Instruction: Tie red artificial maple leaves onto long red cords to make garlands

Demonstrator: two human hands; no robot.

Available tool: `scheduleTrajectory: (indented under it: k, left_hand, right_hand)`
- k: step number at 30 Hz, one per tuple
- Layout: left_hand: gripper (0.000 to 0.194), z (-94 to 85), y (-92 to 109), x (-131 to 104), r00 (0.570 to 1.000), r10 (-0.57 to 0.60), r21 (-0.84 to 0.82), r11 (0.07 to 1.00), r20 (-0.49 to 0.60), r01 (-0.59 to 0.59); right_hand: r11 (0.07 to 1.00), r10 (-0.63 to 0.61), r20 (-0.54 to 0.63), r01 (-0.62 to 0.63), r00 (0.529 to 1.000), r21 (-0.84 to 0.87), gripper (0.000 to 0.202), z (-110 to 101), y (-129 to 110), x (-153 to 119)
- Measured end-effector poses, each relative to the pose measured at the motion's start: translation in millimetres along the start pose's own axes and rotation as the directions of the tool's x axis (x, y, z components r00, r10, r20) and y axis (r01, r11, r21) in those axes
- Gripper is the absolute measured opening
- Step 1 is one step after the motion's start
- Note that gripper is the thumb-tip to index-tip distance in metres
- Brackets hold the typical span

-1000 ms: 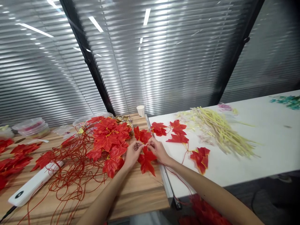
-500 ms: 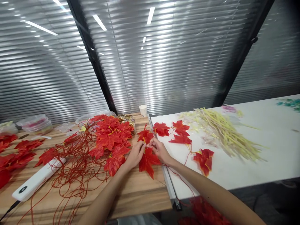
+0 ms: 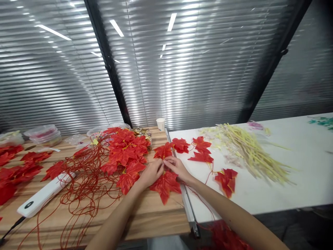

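Two red artificial maple leaves lie at my fingers: a lower leaf (image 3: 165, 187) pointing toward me and an upper leaf (image 3: 163, 150) just beyond. My left hand (image 3: 151, 172) is closed in a pinch where the two leaves meet. From the right, my right hand (image 3: 177, 168) pinches at the same spot, its fingertips touching those of the left. The stems or string between the fingertips are too small to make out. A heap of red maple leaves (image 3: 123, 152) lies left of my hands, beside a loose tangle of red string (image 3: 88, 180).
A white corded device (image 3: 47, 194) lies at the left on the wooden table (image 3: 156, 222). A paper cup (image 3: 160, 124) stands at the back. On the white table (image 3: 249, 198) are strung red leaves (image 3: 227, 182) and a bundle of yellow strips (image 3: 252, 152). Plastic tubs (image 3: 44, 135) sit at the far left.
The lower leaf has turned and spread flatter under my hands, and the upper leaf lies flatter too. My fingertips stay together at nearly the same place. The view has shifted slightly.
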State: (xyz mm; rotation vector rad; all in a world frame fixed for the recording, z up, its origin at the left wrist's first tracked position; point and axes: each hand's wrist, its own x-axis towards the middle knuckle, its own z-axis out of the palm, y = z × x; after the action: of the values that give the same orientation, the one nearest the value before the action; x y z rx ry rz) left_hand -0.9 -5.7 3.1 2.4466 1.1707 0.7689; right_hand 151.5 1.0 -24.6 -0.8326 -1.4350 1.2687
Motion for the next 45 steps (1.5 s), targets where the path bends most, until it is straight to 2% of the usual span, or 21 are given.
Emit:
scheduleTrajectory:
  k: [3,7,16,23,28,34,40,45]
  left_hand:
    - [0.016,1.9,0.2,-0.6,1.000,0.013,0.051,0.999,0.009,-0.014]
    - [0.015,3.9,-1.3,-0.5,1.000,0.020,0.095,0.995,0.013,-0.022]
    - [0.018,0.0,1.2,-0.9,0.997,-0.027,0.041,0.999,-0.072,0.030]
    - [0.020,-1.5,5.7,-2.0,0.997,-0.015,0.017,1.000,-0.076,0.017]
    - [0.019,-0.7,3.7,-1.5,0.995,-0.032,0.030,0.999,-0.091,0.035]
    - [0.023,-2.1,3.7,-1.0,0.994,-0.043,0.008,0.999,-0.101,0.044]
    - [0.022,-0.2,4.5,1.2,0.991,-0.059,-0.136,0.990,-0.123,0.043]
    - [0.021,2.6,4.4,2.8,0.990,-0.044,-0.193,0.981,-0.133,0.018]
  right_hand:
    - [0.997,0.027,0.005,-0.027,1.000,-0.066,0.031,-1.8,0.4,1.7]
    - [0.988,-0.032,0.002,0.032,0.999,-0.154,0.031,-4.8,0.3,2.9]
    - [0.924,-0.152,-0.058,0.121,0.987,-0.363,0.031,-0.6,0.7,3.5]
    - [0.966,-0.083,0.012,0.084,0.996,-0.243,0.027,-2.9,-0.7,-0.6]
    - [0.963,-0.104,0.074,0.119,0.992,-0.242,0.026,-4.5,-2.0,-0.1]
    - [0.959,-0.103,0.031,0.107,0.994,-0.263,0.025,-1.9,0.6,-0.4]
    - [0.925,-0.141,0.016,0.138,0.990,-0.355,0.029,-4.1,-2.5,0.5]
    - [0.929,-0.138,0.005,0.131,0.990,-0.345,0.027,-6.2,2.4,2.4]
